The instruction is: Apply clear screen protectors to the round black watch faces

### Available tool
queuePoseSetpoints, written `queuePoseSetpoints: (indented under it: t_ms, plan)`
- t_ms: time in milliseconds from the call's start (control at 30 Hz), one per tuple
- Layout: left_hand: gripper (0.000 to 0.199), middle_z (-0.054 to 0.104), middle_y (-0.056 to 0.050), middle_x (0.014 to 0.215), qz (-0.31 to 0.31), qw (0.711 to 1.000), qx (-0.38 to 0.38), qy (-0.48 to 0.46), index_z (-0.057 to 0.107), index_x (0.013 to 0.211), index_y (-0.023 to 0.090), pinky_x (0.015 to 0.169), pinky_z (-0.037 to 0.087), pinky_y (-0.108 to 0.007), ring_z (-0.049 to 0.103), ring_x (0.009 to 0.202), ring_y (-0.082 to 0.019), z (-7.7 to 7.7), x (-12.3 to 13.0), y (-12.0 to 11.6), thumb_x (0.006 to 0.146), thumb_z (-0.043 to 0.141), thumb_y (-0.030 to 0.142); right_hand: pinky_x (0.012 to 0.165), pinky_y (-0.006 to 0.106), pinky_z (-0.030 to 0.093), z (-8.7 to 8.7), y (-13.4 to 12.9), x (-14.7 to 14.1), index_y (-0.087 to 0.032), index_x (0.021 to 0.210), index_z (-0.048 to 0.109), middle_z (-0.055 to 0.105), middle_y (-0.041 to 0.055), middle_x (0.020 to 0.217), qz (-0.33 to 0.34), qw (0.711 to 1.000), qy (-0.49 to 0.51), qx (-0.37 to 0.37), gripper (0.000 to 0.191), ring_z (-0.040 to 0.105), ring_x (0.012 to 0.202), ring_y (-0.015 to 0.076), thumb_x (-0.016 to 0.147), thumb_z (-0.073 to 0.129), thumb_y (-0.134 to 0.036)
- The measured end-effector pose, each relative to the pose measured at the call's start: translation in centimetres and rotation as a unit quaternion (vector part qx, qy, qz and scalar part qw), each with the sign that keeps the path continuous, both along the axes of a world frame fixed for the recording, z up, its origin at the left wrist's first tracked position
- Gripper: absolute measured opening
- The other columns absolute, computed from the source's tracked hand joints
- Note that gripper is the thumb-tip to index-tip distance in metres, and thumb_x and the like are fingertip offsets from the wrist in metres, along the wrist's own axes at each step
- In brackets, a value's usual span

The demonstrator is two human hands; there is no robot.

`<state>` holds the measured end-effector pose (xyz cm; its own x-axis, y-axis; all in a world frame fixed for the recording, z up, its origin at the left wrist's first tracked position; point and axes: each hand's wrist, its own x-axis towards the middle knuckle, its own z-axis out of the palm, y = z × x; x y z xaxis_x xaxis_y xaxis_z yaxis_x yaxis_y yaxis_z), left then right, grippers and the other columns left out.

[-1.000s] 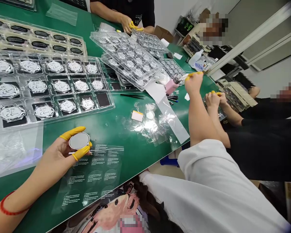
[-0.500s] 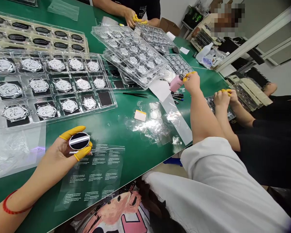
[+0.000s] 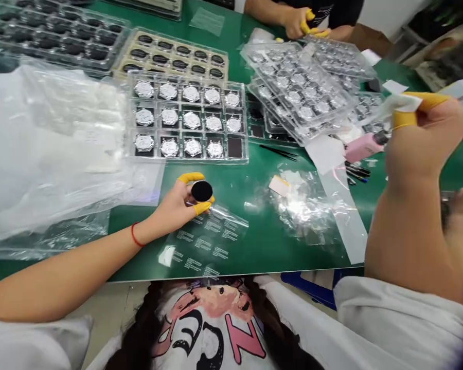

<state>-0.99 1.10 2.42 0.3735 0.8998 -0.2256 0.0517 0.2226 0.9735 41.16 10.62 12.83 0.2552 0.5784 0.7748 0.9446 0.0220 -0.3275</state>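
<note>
My left hand (image 3: 179, 200), with yellow finger cots on thumb and finger, grips a round watch head (image 3: 201, 191) by its edge. The watch's dark glossy face is turned up. Below that hand lies a clear plastic sheet (image 3: 204, 246) with small white printed labels. My right hand (image 3: 428, 136), also in yellow finger cots, pinches a thin white wipe (image 3: 403, 105), somewhat blurred. It is raised near a pink bottle (image 3: 362, 148) with a dark top. Beyond my left hand, a clear tray (image 3: 189, 161) holds watch heads with their silver backs up.
Stacked clear trays (image 3: 293, 85) of watches stand at back right. A cream tray (image 3: 227, 72) holds dark oval parts. Plastic bags (image 3: 61, 149) cover the left side. Black tweezers (image 3: 280, 152), pens (image 3: 357, 172) and clear film pieces (image 3: 308, 205) lie mid-table. A co-worker's hands (image 3: 303, 23) are across the table.
The view has swung left, so the table contents appear farther right. My right hand has come away from the pink bottle with the white wipe. The watch face no longer shows the bright reflected stripe.
</note>
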Motion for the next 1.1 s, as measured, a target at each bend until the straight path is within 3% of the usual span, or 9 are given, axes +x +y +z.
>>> queuePoseSetpoints:
  t_ms: [67,133,200,267,467,700,800,1000,1100]
  plan:
    - [0.059,0.070,0.000,0.092,-0.001,1.000,0.017,-0.012,0.035,0.121,0.022,0.076,0.059,-0.034,0.073,0.075,-0.015,-0.4,-0.2,0.0,0.080,0.076,0.032,0.082,0.042,0.052,-1.2,-3.8,-8.0,-0.021,0.110,0.079,0.076,0.0133,0.104,0.250,0.966,-0.003,-0.061,0.026,0.070,0.098,0.0215,0.096,0.062,-0.035]
    - [0.058,0.071,-0.001,0.093,-0.002,0.999,0.028,-0.018,0.038,0.122,0.022,0.076,0.059,-0.033,0.074,0.078,-0.016,-0.6,-0.4,-0.1,0.080,0.077,0.033,0.085,0.043,0.055,-2.9,-7.2,-15.0,-0.025,0.114,0.075,0.074,0.0118,0.109,0.406,0.902,-0.077,-0.122,0.028,0.067,0.102,0.0222,0.098,0.052,-0.022]
    - [0.060,0.071,0.000,0.091,-0.004,0.999,0.046,-0.018,0.042,0.123,0.022,0.074,0.058,-0.030,0.073,0.079,-0.016,-0.6,-0.5,-0.4,0.078,0.079,0.034,0.082,0.041,0.056,-4.7,-9.0,-20.0,-0.028,0.111,0.073,0.073,0.0083,0.107,0.486,0.854,-0.129,-0.132,0.029,0.066,0.098,0.0205,0.098,0.050,-0.018]
    - [0.061,0.070,0.000,0.092,-0.005,0.997,0.075,-0.015,0.044,0.123,0.021,0.073,0.058,-0.028,0.072,0.080,-0.015,-0.4,-0.6,-0.7,0.076,0.080,0.033,0.087,0.042,0.055,-6.5,-9.4,-22.6,-0.028,0.107,0.073,0.072,0.0068,0.106,0.507,0.834,-0.179,-0.124,0.028,0.063,0.100,0.0212,0.100,0.047,-0.020]
    - [0.058,0.071,-0.003,0.098,0.013,0.993,0.113,0.011,0.047,0.125,0.018,0.074,0.057,-0.026,0.070,0.080,-0.013,0.0,-1.0,-0.7,0.075,0.075,0.024,0.088,0.041,0.053,-8.8,-9.1,-23.3,-0.021,0.110,0.071,0.069,0.0093,0.101,0.505,0.825,-0.248,-0.059,0.026,0.058,0.097,0.0222,0.100,0.048,-0.018]
    - [0.055,0.071,-0.003,0.098,-0.001,0.996,0.089,0.001,0.048,0.123,0.020,0.078,0.058,-0.030,0.071,0.084,-0.016,0.1,-0.7,-0.7,0.077,0.075,0.030,0.088,0.043,0.054,-8.7,-8.9,-22.9,-0.025,0.114,0.071,0.069,0.0107,0.109,0.478,0.841,-0.167,-0.191,0.035,0.061,0.101,0.0236,0.104,0.038,-0.024]
    - [0.055,0.071,-0.003,0.096,-0.007,0.995,0.094,0.020,0.049,0.123,0.019,0.073,0.057,-0.029,0.070,0.082,-0.016,0.0,-0.5,-0.8,0.076,0.075,0.029,0.092,0.046,0.054,-8.7,-8.5,-23.4,-0.024,0.112,0.072,0.070,0.0113,0.109,0.501,0.817,-0.175,-0.228,0.040,0.061,0.105,0.0247,0.105,0.033,-0.025]
    - [0.061,0.066,0.003,0.077,0.002,0.998,0.060,0.026,0.048,0.127,0.019,0.067,0.054,-0.028,0.065,0.069,-0.014,0.0,-0.8,-0.6,0.073,0.076,0.027,0.096,0.043,0.054,-8.7,-8.7,-22.8,-0.026,0.115,0.071,0.070,0.0091,0.107,0.557,0.777,-0.239,-0.167,0.039,0.061,0.109,0.0223,0.104,0.035,-0.017]
    - [0.066,0.069,0.002,0.084,0.032,0.998,0.055,0.017,0.048,0.125,0.020,0.071,0.055,-0.028,0.066,0.073,-0.013,0.6,-0.9,-0.4,0.070,0.083,0.033,0.097,0.043,0.054,-8.9,-8.1,-21.9,-0.027,0.121,0.068,0.069,0.0077,0.106,0.564,0.778,-0.249,-0.121,0.035,0.060,0.110,0.0222,0.103,0.041,-0.016]
